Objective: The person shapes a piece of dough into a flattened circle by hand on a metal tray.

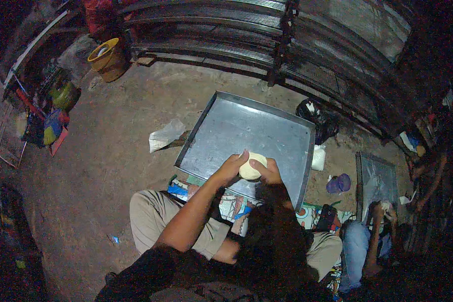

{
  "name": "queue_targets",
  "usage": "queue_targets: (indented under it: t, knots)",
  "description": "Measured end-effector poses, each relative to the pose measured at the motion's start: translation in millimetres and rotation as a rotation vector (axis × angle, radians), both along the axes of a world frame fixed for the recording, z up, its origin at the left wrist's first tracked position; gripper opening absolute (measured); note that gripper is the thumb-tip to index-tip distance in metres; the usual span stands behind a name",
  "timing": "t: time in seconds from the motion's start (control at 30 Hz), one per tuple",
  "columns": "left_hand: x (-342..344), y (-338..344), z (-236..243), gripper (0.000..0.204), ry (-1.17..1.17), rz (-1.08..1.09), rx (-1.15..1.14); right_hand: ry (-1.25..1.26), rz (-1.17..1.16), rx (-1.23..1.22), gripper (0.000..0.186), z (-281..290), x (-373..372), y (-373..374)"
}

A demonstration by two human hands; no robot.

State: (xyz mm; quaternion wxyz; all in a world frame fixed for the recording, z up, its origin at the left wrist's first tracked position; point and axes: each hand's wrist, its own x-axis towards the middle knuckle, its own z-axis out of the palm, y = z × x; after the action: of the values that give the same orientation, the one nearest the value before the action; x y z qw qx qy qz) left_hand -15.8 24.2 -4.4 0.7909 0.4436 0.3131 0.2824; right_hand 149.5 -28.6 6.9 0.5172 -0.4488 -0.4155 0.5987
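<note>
A pale round piece of dough is held between my two hands over the near part of a large metal tray. My left hand grips it from the left, thumb up along its edge. My right hand holds it from the right, thumb pressed on its face. The tray lies on the floor in front of my crossed legs, partly on a colourful printed mat.
White bags and a black bag flank the tray. At right, purple containers sit beside a second tray, where another person's hands hold something pale. A yellow bucket and wooden racks stand behind.
</note>
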Motion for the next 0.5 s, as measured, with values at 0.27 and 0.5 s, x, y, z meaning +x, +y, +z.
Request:
queue_targets:
  t: [0.27, 0.5]
  knots:
    - [-2, -1, 12, 0.045, 0.175, -0.066, 0.249, 0.11, -0.184, -0.088, 0.034, -35, 5, 17]
    - [-8, -3, 24, 0.04, 0.275, -0.032, 0.43, 0.119, -0.011, 0.03, 0.028, -47, 7, 19]
